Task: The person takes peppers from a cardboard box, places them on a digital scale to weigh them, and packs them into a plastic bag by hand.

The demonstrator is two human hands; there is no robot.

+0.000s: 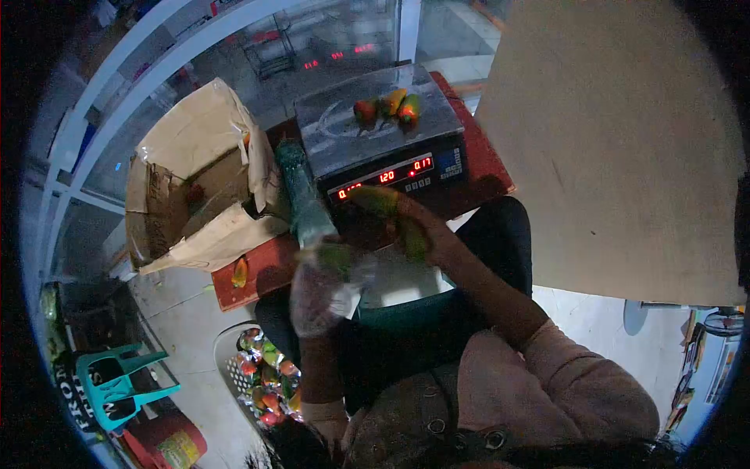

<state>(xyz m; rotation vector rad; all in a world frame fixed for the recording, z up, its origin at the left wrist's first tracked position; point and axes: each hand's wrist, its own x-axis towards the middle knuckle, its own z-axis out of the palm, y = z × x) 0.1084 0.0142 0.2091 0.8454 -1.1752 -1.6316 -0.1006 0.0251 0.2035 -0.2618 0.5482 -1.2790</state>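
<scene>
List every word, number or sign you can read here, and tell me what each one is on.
"1.20": middle of the scale's red display.
"0.17": right of that display.
"0.1…": left of it, last digits blurred.
"FRON", apparently: far-left lettering; the rest is unclear.
Too small or blurred: keypad, yellow label on the red container, marks on the carton, red reflections in the glass.
</scene>
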